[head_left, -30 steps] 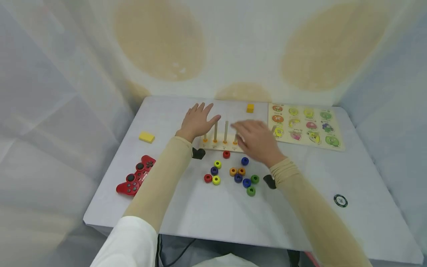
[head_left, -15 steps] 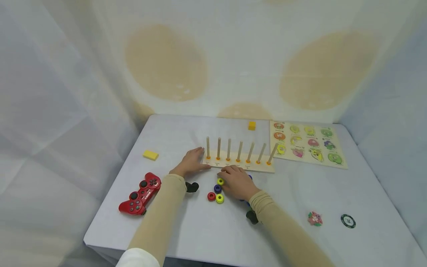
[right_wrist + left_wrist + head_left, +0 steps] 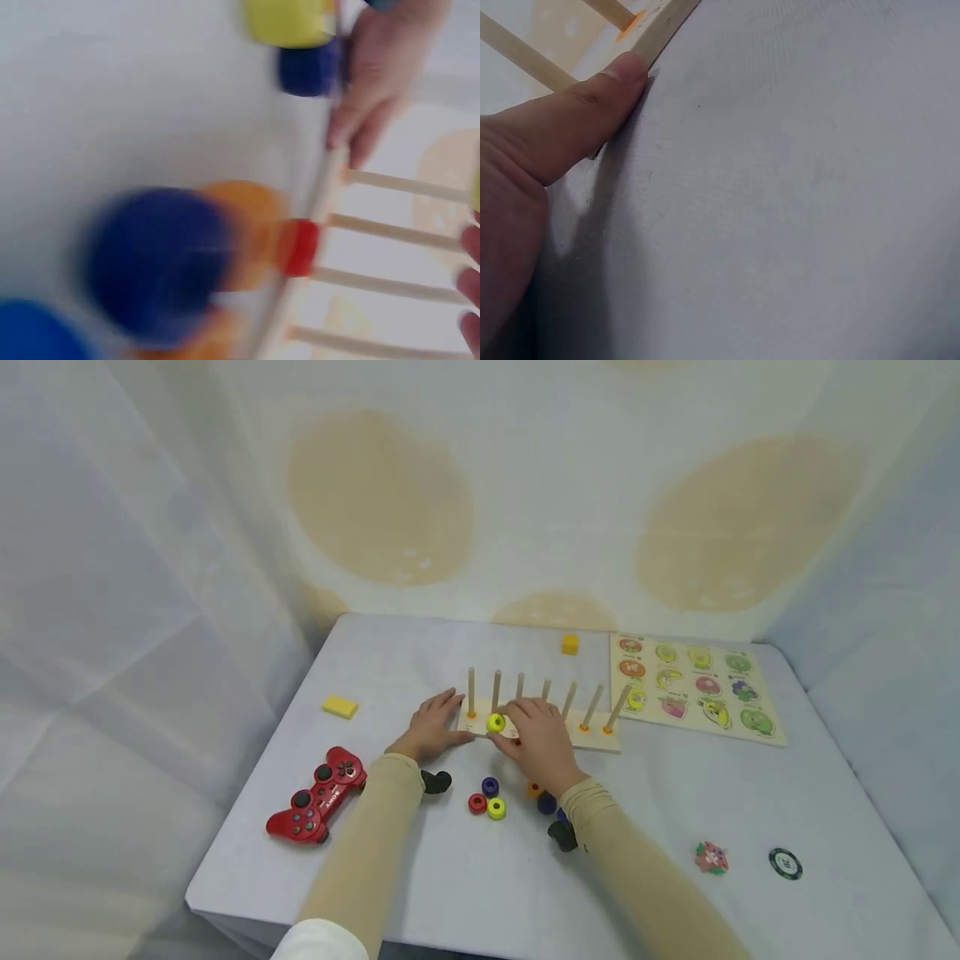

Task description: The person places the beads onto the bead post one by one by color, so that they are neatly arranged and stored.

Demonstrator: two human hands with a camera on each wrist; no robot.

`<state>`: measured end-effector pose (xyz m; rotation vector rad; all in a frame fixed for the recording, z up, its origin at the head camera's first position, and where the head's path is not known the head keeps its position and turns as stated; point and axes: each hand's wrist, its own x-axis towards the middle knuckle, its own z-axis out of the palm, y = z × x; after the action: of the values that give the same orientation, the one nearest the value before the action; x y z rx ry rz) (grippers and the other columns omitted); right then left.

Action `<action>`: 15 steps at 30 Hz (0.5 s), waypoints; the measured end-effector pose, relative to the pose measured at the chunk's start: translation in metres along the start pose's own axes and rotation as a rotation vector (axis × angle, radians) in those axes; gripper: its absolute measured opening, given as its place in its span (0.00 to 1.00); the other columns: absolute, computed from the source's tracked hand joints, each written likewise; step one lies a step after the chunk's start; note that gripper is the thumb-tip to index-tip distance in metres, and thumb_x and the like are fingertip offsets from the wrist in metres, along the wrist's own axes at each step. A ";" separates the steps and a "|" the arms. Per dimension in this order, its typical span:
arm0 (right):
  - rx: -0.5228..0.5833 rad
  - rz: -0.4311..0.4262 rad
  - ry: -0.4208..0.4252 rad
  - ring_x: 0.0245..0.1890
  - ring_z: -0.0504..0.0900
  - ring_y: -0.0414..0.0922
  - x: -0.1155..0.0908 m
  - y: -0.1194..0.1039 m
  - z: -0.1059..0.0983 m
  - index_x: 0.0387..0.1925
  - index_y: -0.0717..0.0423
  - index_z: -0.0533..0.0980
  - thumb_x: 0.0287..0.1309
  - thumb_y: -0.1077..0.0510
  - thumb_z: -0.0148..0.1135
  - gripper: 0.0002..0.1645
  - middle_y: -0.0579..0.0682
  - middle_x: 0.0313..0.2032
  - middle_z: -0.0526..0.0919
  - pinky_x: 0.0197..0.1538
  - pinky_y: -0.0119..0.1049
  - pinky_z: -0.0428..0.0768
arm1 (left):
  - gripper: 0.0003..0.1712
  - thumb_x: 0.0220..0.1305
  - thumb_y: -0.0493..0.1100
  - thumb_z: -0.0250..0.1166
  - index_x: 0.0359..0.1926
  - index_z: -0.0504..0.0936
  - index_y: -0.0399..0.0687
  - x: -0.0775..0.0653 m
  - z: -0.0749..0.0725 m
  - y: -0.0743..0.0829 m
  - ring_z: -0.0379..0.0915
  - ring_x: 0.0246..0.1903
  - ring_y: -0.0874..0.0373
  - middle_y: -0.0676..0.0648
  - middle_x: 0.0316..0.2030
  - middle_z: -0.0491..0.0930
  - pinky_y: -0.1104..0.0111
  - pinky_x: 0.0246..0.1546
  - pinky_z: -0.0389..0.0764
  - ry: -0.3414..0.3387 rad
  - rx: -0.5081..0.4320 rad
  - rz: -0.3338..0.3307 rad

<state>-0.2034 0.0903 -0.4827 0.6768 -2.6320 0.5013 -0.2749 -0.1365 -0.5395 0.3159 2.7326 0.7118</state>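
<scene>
In the head view, a pale wooden peg board (image 3: 596,742) with a row of upright pegs lies on the table. My left hand (image 3: 431,729) holds its left end, the thumb (image 3: 626,71) against the front edge in the left wrist view. My right hand (image 3: 542,743) pinches a yellow ring (image 3: 496,722) between thumb and fingers, in front of the pegs near the left end. Nearer me on the cloth lie a blue ring (image 3: 490,787), a red ring (image 3: 477,803) and another yellow ring (image 3: 497,808). A second red ring (image 3: 301,247) sits by the board's front edge.
Orange (image 3: 534,789) and dark blue rings (image 3: 547,802) lie partly hidden under my right wrist. A red game controller (image 3: 317,796) and a yellow block (image 3: 340,707) are at left. A fruit puzzle board (image 3: 697,689), a pink flower piece (image 3: 711,857) and a poker chip (image 3: 785,863) are at right.
Both hands came down from above the board; the left took hold of its left end. My right hand picked up a yellow ring from the table and raised it toward the pegs.
</scene>
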 end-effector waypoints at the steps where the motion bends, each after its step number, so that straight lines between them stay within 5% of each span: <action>1: -0.003 0.006 0.047 0.57 0.78 0.51 0.008 -0.002 -0.003 0.53 0.50 0.81 0.63 0.41 0.69 0.23 0.49 0.51 0.84 0.63 0.51 0.76 | 0.51 0.65 0.63 0.68 0.81 0.55 0.57 0.000 0.000 0.000 0.38 0.81 0.42 0.49 0.83 0.44 0.41 0.79 0.48 0.000 -0.005 -0.009; 5: -0.032 0.066 0.098 0.62 0.75 0.52 0.043 -0.014 -0.014 0.52 0.50 0.81 0.65 0.40 0.66 0.23 0.51 0.55 0.81 0.67 0.52 0.71 | 0.51 0.64 0.63 0.69 0.80 0.56 0.57 -0.003 0.001 0.002 0.38 0.81 0.42 0.49 0.83 0.45 0.41 0.79 0.48 0.003 -0.024 -0.033; 15: -0.134 0.071 -0.033 0.61 0.78 0.52 0.090 -0.024 -0.015 0.52 0.50 0.81 0.67 0.37 0.64 0.24 0.51 0.54 0.83 0.68 0.51 0.72 | 0.52 0.64 0.67 0.66 0.81 0.53 0.60 -0.003 0.002 0.004 0.37 0.82 0.47 0.53 0.83 0.44 0.45 0.81 0.46 -0.008 -0.005 -0.050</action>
<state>-0.2604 0.0419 -0.4244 0.5563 -2.6991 0.3323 -0.2713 -0.1334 -0.5382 0.2482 2.7207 0.7023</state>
